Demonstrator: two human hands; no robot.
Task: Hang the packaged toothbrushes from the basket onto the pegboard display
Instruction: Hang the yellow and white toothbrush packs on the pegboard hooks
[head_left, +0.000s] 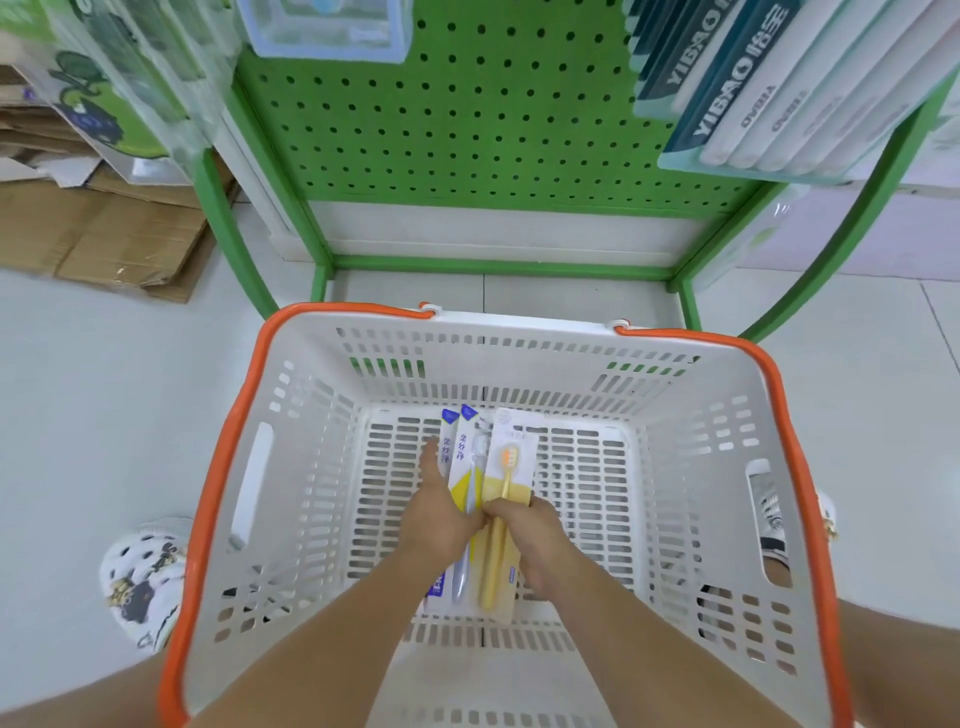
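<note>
A white slatted basket (311, 467) with an orange rim stands on the floor below me. Inside it both my hands are on a small stack of packaged toothbrushes. My left hand (441, 514) grips the white, blue and yellow packs (460, 452) on the left of the stack. My right hand (530, 540) grips the pack with the orange toothbrush (511, 467) on the right. The thumbs meet in the middle. The green pegboard (467, 119) rises behind the basket with its lower middle bare.
Boxed goods (779, 88) hang at the pegboard's upper right, and clear packs (327, 26) at the upper left and top. Flattened cardboard (104, 228) lies on the floor at left. The green rack frame (498, 270) stands just beyond the basket. My shoes flank the basket.
</note>
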